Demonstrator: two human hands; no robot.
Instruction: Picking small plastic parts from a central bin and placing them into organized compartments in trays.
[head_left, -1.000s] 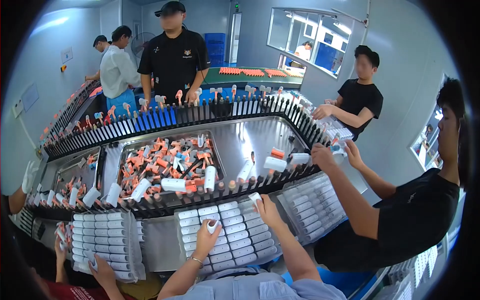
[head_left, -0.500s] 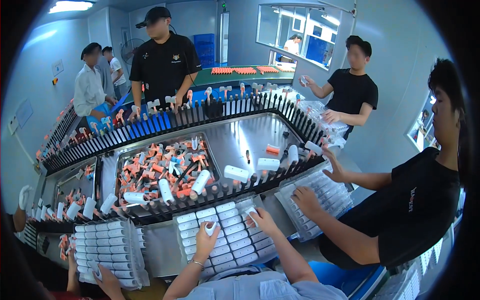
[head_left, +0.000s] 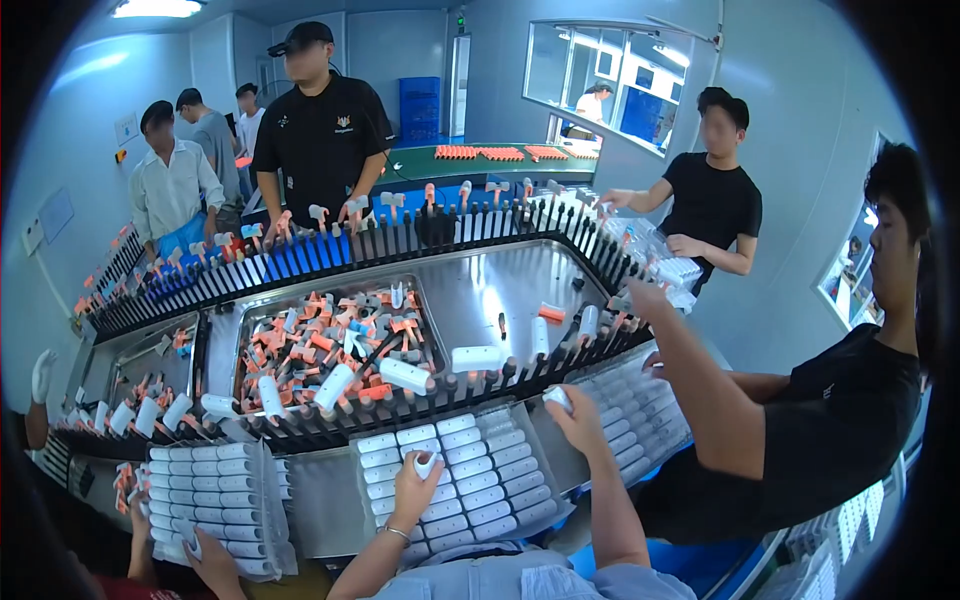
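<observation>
— Looking at the hands first: what has each got?
— The left hand (head_left: 416, 487) is closed on a white tube (head_left: 425, 464), pinched at the fingertips, over the middle of the tray (head_left: 392, 504) in front of the person. The right hand (head_left: 580, 418) is closed on a second tube (head_left: 556, 397), up at the tray's far right corner, just beside the black rack (head_left: 300, 425).
— And the tray?
— Clear plastic, with white tubes lying in rows side by side. It sits on the steel bench, against the near side of the rack. A bracelet shows on the left wrist.
— What's on the rack?
— Black pegs in a long loop. Some carry white tubes on the near run; the far run carries orange and white caps.
— Inside the loop?
— A steel bin (head_left: 262, 312) heaped with orange, white and blue caps, and a bare steel plate to its right.
— Anyone else?
— A worker on the right, in black, reaches an arm (head_left: 700, 385) over a second tray. Another pair of hands, lower left, works at a third tray (head_left: 215, 490). Three more people stand across the rack.
</observation>
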